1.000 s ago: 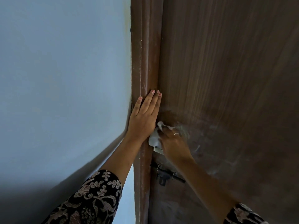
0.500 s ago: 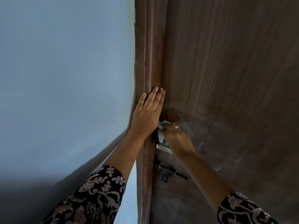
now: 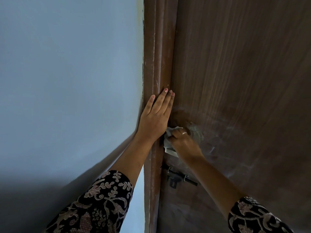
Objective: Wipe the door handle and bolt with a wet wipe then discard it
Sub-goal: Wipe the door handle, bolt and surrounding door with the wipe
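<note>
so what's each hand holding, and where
Right hand grips the bunched wet wipe, fingers closed round its middle. Left hand holds nothing, flat on the door frame.

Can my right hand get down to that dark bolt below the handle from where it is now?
Probably yes. The right hand, holding the wipe, sits just above the bolt on the same door face, with nothing between them. The left hand rests on the frame, out of the way.

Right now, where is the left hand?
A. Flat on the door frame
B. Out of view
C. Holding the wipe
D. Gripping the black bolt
A: the left hand lies open, fingers spread flat on the door frame, while the right hand clutches the wipe.
</note>
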Action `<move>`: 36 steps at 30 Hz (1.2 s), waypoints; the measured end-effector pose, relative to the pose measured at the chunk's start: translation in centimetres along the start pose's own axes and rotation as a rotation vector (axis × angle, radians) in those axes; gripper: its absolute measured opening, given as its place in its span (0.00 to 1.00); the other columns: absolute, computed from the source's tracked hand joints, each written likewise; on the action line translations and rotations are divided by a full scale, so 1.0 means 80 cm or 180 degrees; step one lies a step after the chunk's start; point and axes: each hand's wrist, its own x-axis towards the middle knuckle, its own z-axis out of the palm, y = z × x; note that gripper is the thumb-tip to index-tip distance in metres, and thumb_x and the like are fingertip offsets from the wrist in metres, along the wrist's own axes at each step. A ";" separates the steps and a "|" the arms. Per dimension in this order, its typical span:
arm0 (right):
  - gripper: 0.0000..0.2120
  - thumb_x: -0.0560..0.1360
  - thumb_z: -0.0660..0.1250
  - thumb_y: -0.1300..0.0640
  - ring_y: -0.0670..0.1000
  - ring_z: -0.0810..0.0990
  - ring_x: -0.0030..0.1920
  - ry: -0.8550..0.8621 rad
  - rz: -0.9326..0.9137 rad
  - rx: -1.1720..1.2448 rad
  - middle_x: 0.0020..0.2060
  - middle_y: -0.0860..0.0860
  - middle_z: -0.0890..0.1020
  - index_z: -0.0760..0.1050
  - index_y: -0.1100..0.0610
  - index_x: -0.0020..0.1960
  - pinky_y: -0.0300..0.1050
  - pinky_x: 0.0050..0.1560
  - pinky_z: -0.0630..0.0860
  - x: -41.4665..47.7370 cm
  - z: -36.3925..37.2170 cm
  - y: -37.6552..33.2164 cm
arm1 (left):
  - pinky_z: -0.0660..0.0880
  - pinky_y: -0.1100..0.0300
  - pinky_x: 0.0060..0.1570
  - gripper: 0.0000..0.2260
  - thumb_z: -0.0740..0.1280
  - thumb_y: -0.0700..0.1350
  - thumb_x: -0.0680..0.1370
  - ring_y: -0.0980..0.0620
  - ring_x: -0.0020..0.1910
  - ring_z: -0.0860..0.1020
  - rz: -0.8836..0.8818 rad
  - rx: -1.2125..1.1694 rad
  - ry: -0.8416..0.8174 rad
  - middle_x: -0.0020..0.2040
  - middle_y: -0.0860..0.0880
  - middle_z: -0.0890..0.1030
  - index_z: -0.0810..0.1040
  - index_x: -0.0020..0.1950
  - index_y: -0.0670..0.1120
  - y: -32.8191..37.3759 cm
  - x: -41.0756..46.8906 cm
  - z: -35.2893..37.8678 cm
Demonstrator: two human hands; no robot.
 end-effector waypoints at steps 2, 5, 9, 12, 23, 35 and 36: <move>0.11 0.65 0.72 0.67 0.57 0.82 0.45 -0.0084 0.0059 0.0032 0.46 0.57 0.82 0.83 0.63 0.47 0.46 0.40 0.82 -0.006 0.001 0.008 | 0.49 0.50 0.73 0.22 0.47 0.44 0.80 0.49 0.74 0.64 -0.0004 -0.0012 0.0018 0.73 0.48 0.68 0.64 0.74 0.44 0.000 0.000 0.000; 0.11 0.67 0.72 0.69 0.58 0.82 0.47 -0.0040 0.0342 0.0349 0.48 0.58 0.82 0.82 0.63 0.49 0.50 0.42 0.81 -0.004 0.000 0.023 | 0.49 0.50 0.73 0.22 0.47 0.44 0.80 0.49 0.74 0.64 -0.0017 -0.0030 0.0032 0.73 0.48 0.68 0.64 0.74 0.44 0.001 -0.001 0.001; 0.11 0.68 0.71 0.65 0.56 0.82 0.52 0.0237 0.0211 0.0121 0.54 0.56 0.82 0.83 0.61 0.50 0.47 0.45 0.81 0.008 -0.007 0.009 | 0.50 0.50 0.73 0.22 0.50 0.47 0.81 0.49 0.74 0.64 -0.0001 0.0024 0.0021 0.73 0.47 0.68 0.64 0.74 0.44 0.001 -0.001 0.004; 0.12 0.71 0.67 0.65 0.57 0.80 0.56 0.0148 0.0022 0.0005 0.56 0.56 0.82 0.81 0.62 0.54 0.47 0.49 0.81 0.001 -0.009 0.006 | 0.50 0.51 0.73 0.22 0.50 0.48 0.81 0.49 0.73 0.64 0.0003 0.0054 -0.0009 0.73 0.48 0.68 0.64 0.74 0.44 -0.001 -0.001 0.003; 0.08 0.68 0.70 0.71 0.56 0.83 0.39 0.0316 0.0719 0.0544 0.38 0.58 0.84 0.82 0.63 0.45 0.43 0.37 0.80 -0.010 -0.005 0.005 | 0.47 0.50 0.74 0.22 0.45 0.43 0.81 0.48 0.74 0.63 -0.0086 -0.0079 -0.0076 0.73 0.47 0.68 0.64 0.74 0.44 0.000 0.000 0.002; 0.14 0.75 0.58 0.69 0.54 0.82 0.48 0.0562 0.1512 0.1328 0.49 0.57 0.82 0.80 0.60 0.52 0.43 0.47 0.78 -0.005 0.000 0.003 | 0.49 0.49 0.73 0.22 0.47 0.45 0.81 0.47 0.73 0.64 -0.0053 -0.0039 -0.0094 0.73 0.47 0.69 0.65 0.73 0.44 0.001 0.001 -0.001; 0.14 0.75 0.58 0.69 0.54 0.82 0.46 0.0546 0.1540 0.1347 0.48 0.56 0.82 0.80 0.59 0.51 0.43 0.45 0.79 -0.006 0.001 0.001 | 0.49 0.49 0.73 0.22 0.47 0.45 0.81 0.47 0.73 0.65 -0.0053 -0.0038 -0.0102 0.73 0.48 0.69 0.65 0.73 0.44 0.001 0.001 -0.001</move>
